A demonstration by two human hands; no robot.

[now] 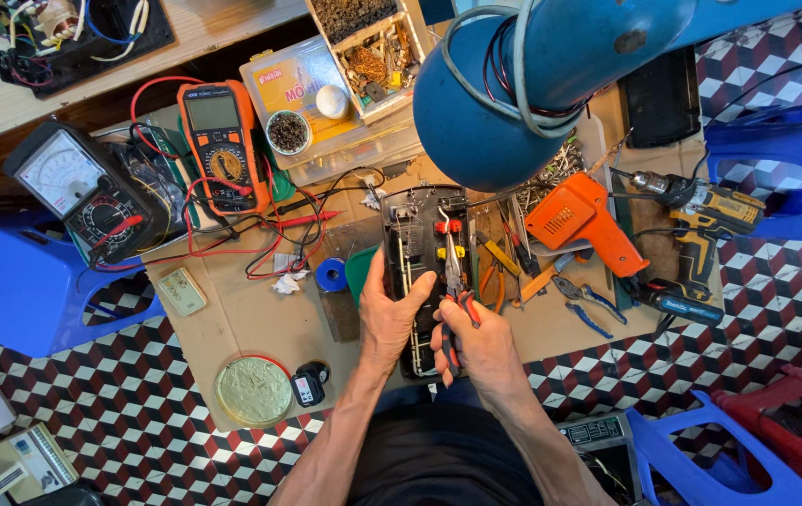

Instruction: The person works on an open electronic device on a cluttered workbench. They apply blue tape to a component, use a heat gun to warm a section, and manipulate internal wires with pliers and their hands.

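Note:
My left hand grips the left edge of an opened black device case that lies on a sheet of cardboard. Red and yellow parts and wires show inside the case. My right hand is closed on the red-and-black handles of a pair of pliers. The plier jaws point up into the middle of the case. Both forearms come in from the bottom edge of the view.
An orange digital multimeter and a black analog meter lie left with tangled red and black leads. An orange soldering gun, a cordless drill, loose hand tools, parts trays, a blue lamp shade and blue stools surround the work.

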